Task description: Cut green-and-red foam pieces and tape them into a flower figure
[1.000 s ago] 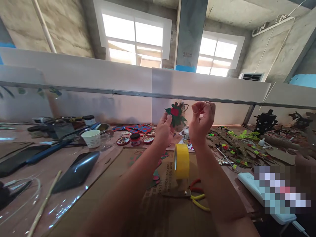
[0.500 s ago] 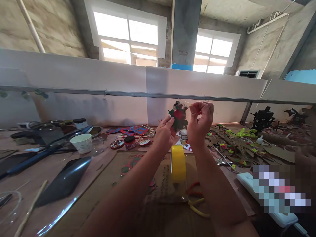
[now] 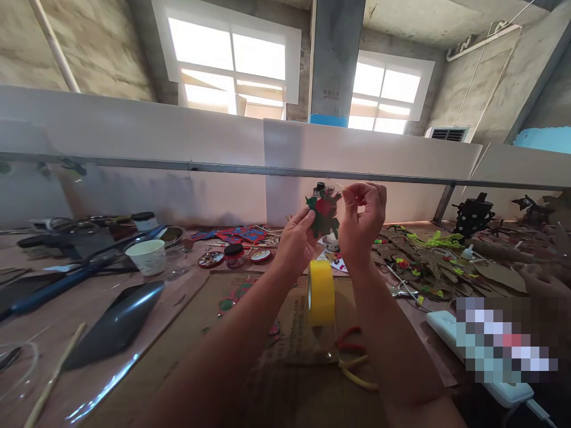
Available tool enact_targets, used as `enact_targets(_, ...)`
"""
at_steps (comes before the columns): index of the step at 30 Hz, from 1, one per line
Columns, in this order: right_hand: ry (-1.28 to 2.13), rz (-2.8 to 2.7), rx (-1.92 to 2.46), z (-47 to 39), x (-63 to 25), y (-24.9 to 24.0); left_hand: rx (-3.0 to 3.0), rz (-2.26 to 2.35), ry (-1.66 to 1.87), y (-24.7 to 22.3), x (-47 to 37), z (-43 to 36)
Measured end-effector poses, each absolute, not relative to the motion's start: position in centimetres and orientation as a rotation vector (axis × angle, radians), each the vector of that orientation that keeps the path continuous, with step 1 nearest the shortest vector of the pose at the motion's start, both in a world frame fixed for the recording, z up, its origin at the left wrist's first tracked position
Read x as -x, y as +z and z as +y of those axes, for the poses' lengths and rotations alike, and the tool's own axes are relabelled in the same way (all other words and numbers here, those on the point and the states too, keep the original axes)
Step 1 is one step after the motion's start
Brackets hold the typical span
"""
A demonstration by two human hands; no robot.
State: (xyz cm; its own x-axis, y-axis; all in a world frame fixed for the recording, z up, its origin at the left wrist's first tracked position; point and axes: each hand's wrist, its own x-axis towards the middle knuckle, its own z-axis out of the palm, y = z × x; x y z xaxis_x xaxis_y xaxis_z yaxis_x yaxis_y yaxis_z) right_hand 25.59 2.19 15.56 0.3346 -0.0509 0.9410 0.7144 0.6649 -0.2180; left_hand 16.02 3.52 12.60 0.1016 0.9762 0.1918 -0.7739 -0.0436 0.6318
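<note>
Raised in front of me, my left hand [image 3: 297,241] is closed on a flower cutout [image 3: 324,208] with a red middle and green leaves. Close beside it, at the right, my right hand [image 3: 364,217] pinches thumb and forefinger together. From those fingertips a thin pale strand [image 3: 334,182] runs toward the top of the cutout; its far end is too faint to follow. Below the hands a roll of yellow tape [image 3: 322,294] stands on the cardboard [image 3: 294,339]. A pair of pliers [image 3: 352,362] with red and yellow handles lies by my right forearm.
At the left are a paper cup [image 3: 146,258], a dark glossy curved piece [image 3: 116,327] and a stick [image 3: 56,374]. A small jar [image 3: 234,255] stands farther back. On the right lie a power strip [image 3: 482,362] and brown craft pieces [image 3: 428,261]; another person's hand [image 3: 546,279] is at the edge.
The flower cutout has turned slightly in my left hand and looks sharper. My right hand has barely moved. At the right edge, another person's hand has come into clearer view.
</note>
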Motion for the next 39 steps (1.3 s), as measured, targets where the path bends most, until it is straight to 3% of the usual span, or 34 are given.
enact_targets(39,-0.534,-1.128,0.681,2.4,-26.1,15.4,-0.946,0.229,1.396,11.9,-16.6,3.3)
